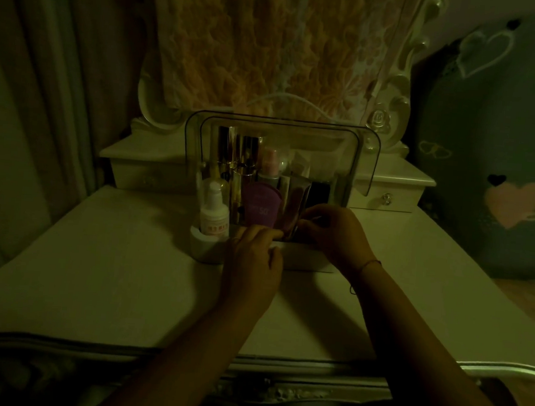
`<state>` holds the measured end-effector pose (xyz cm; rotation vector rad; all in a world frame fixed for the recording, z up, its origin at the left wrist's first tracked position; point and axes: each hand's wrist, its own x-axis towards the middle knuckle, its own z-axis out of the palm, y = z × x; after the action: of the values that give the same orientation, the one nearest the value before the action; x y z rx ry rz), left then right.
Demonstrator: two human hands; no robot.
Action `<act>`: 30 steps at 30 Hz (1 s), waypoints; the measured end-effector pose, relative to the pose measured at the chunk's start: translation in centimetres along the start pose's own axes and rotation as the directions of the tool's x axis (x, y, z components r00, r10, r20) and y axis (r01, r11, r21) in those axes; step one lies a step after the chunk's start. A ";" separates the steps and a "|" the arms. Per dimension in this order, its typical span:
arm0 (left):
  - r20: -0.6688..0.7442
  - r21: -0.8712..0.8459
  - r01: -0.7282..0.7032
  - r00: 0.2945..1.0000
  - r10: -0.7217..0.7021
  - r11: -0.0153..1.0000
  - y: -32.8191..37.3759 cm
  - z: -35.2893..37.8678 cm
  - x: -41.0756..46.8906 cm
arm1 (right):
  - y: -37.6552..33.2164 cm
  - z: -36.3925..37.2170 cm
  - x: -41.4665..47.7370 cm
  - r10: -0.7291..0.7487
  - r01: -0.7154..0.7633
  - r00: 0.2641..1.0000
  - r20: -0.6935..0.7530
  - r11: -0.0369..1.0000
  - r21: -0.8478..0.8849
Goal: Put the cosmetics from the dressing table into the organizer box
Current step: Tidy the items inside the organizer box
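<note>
The organizer box (pixel 206 246) at the back of the worktop (pixel 94 269) already holds bottles and tubes, its clear lid (pixel 281 130) raised. Both hands, left hand (pixel 252 259) and right hand (pixel 334 233), pinch a pinkish tube (pixel 295 205) into the front row. No cosmetics lie loose; nearly finished, I'd say.

A single wide-angle view is given, taken from head height and aimed forward and down across the worktop (pixel 94 269). The box (pixel 211 246) is seen near the frame's middle, at arm's reach. Both forearms are seen entering from the lower edge. The edges are bent by the lens, and the scene is dimly lit.
</note>
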<state>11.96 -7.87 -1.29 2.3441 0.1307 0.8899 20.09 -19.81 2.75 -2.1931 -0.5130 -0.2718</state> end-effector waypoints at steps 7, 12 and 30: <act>-0.007 -0.008 -0.014 1.000 0.014 1.000 0.1 0.0 0.0 | 0.4 -0.2 -0.1 0.007 -0.006 1.000 -0.020 1.000 0.025; -0.009 0.000 -0.018 1.000 0.018 1.000 0.1 -0.1 -0.1 | 0.5 0.0 0.1 0.016 -0.014 0.995 -0.095 1.000 0.020; -0.023 -0.007 -0.005 1.000 0.005 1.000 0.0 -0.3 0.1 | -0.9 -0.3 1.3 0.064 -0.077 0.990 0.122 0.991 0.110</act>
<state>11.86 -7.69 -1.13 2.3293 0.1317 0.9189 20.82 -19.20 3.99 -2.1186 -0.5022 -0.0725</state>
